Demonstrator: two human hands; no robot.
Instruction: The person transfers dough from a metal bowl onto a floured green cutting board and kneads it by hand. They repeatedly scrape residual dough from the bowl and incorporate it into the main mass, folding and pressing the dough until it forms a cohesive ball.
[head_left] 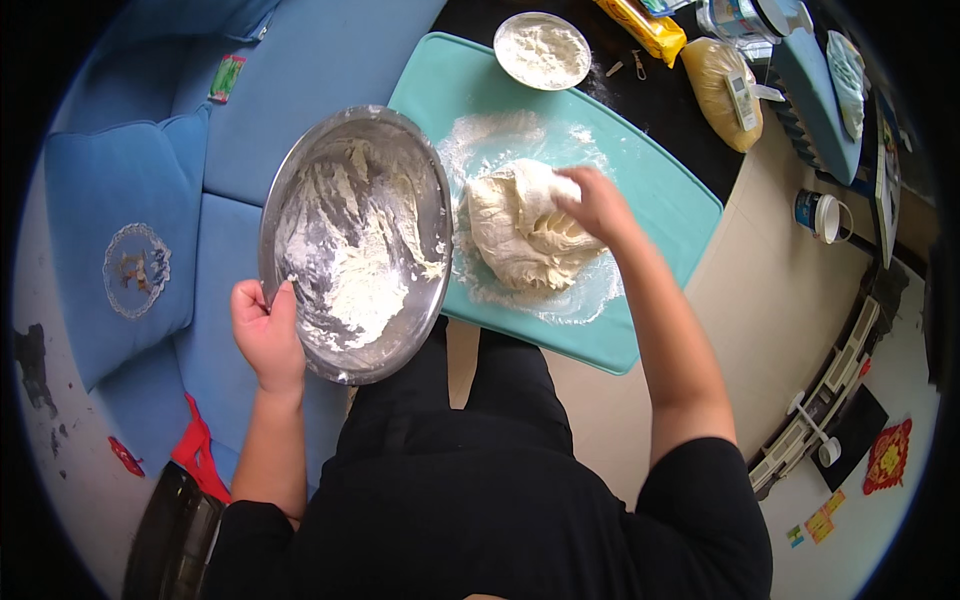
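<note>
Currently, left hand: this hand (268,330), left of centre in the frame, has its grip closed on the lower-left rim of a metal bowl (432,165).
Bowl: tilted, its inside facing the camera and smeared with flour and streaks of dough; it overlaps the left edge of the board in view — whether they touch, I cannot tell.
Right hand: this one (598,208) is at the upper right of the dough (505,235), fingers bent and a little blurred; whether its grip is closed on any of it, I cannot tell.
Dough: one soft, folded lump near the middle of the frame, on a teal board (660,220) dusted with flour around it.
Desk: a black desk (655,105) at the upper right, with a small bowl (520,82) of flour at top centre and a yellow packet (645,30).
Sofa: blue (290,90), filling the upper left — a cushion (90,190) leans there.
</note>
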